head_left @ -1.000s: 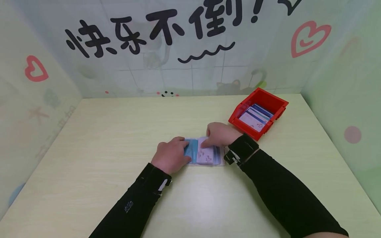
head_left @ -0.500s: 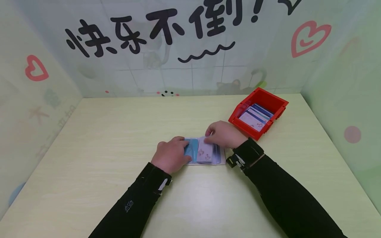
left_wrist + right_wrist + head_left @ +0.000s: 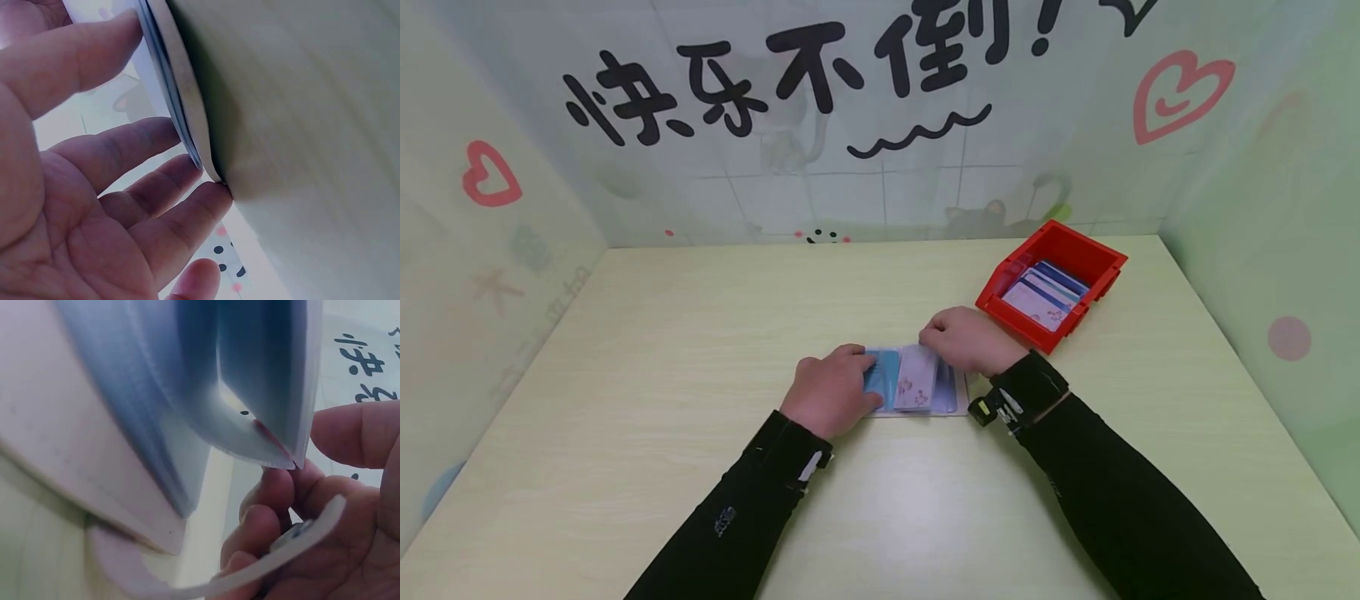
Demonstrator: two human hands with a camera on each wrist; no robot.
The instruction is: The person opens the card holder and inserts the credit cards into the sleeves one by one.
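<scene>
A card holder (image 3: 957, 400) with clear sleeves lies open on the table, blue pages (image 3: 883, 382) on its left. My left hand (image 3: 831, 390) holds it at the left side; in the left wrist view the thumb (image 3: 81, 59) and fingertips (image 3: 215, 194) meet its edge. My right hand (image 3: 966, 340) pinches the top edge of a pale card (image 3: 916, 379) with pink flowers. The right wrist view shows thumb (image 3: 353, 434) and forefinger at the corner, a clear sleeve (image 3: 219, 434) bowed open beside the card. A pale strap (image 3: 287, 562) with a snap hangs below that hand.
A red plastic bin (image 3: 1078, 242) with several cards (image 3: 1037, 304) stands at the back right, close behind my right hand. Printed walls enclose the pale wooden table (image 3: 662, 350) at the back and both sides.
My right hand drew back slightly up and right, then its fingers closed in at the card's top edge. The flowered card leans slightly more to the left at its bottom. The left hand stays put.
</scene>
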